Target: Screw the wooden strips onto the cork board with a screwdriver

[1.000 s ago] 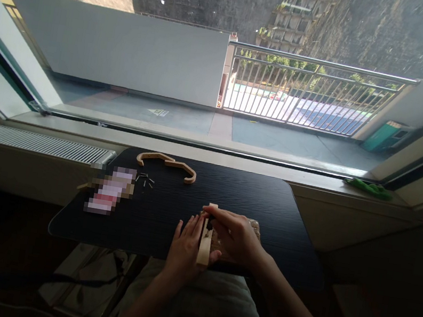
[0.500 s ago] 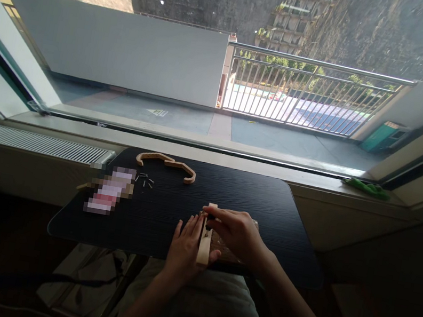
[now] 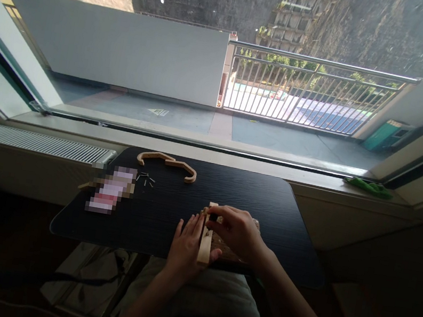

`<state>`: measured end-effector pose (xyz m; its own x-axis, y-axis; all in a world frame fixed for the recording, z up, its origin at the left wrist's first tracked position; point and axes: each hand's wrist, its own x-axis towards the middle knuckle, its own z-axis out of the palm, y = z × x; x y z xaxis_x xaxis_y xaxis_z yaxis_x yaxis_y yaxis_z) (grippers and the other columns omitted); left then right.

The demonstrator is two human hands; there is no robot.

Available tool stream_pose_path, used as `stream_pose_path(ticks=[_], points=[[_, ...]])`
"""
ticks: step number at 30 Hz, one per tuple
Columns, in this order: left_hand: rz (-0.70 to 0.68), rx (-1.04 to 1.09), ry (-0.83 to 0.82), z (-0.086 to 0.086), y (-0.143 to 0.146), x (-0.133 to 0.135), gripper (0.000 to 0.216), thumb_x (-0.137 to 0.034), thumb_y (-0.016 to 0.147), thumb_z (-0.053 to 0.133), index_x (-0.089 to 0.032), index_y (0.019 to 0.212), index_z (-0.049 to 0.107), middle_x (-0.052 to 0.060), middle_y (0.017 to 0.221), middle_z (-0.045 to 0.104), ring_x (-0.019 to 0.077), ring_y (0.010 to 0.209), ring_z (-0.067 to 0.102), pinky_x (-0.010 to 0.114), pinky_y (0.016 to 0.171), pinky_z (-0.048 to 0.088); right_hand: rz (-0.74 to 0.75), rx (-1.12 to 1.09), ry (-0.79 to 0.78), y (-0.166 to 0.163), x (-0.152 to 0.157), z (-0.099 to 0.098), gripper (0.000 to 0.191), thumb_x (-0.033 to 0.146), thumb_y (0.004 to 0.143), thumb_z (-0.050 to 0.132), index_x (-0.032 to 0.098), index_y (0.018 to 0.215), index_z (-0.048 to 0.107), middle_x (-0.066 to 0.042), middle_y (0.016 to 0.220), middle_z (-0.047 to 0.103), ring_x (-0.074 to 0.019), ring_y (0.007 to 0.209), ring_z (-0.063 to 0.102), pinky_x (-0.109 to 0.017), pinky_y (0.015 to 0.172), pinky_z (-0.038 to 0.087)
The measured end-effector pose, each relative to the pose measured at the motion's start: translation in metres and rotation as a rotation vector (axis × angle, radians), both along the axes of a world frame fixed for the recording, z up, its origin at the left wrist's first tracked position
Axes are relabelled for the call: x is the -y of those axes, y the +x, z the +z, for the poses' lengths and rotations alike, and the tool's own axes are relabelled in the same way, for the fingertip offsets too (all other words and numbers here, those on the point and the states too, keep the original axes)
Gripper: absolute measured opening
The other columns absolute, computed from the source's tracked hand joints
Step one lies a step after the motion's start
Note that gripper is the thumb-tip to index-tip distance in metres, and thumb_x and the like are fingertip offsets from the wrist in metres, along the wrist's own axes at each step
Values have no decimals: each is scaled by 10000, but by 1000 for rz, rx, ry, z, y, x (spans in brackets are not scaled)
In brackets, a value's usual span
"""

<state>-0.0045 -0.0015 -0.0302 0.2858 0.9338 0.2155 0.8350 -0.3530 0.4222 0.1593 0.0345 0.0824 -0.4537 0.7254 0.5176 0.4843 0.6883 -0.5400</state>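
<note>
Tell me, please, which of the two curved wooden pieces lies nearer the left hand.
The right-side piece, hooked at its right end, is nearer the left hand; the left-side piece hooks at its left end, farther away.

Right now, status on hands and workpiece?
Left hand bracing wooden bar. Right hand pinching black-handled tool above it. Small metal pieces off left, clear of hands.
</note>
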Motion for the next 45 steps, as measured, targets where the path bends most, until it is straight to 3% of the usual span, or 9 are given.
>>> stream_pose_path(ticks=[9,16,32,42,45], points=[[-2,-31,-4,1,-1,1,808,-544,876,549,-102,1499,287,218,1523,425,350,1428,377,594,1167,264,-9,44,-2,1,0,1,195,379,927,636,203,972,705,-19,765,695,-107,579,581,-220,599,443],[-10,-17,12,0,-2,1,780,-494,873,565,-149,1511,277,188,1542,410,340,1426,385,583,1168,268,-2,39,-29,1,0,2,250,427,933,614,189,933,691,-29,776,691,-99,539,557,-222,560,429],[-8,-17,9,4,0,1,747,-501,872,562,-106,1464,335,220,1499,457,354,1405,408,606,1150,287,-51,103,26,-5,-3,5,409,521,939,562,188,702,550,11,614,560,-97,523,461,-226,513,305],[-3,8,4,0,-1,1,741,-505,859,573,-142,1461,339,198,1473,492,336,1410,408,587,1171,258,-119,235,17,-7,-3,5,367,428,937,578,194,657,548,14,594,553,-103,514,450,-249,505,265],[-6,14,4,0,-1,1,748,-492,857,576,-149,1471,324,194,1476,490,334,1414,402,586,1170,256,-131,229,-9,-9,-3,3,255,369,925,602,195,740,634,1,683,616,-103,535,505,-241,518,317]])
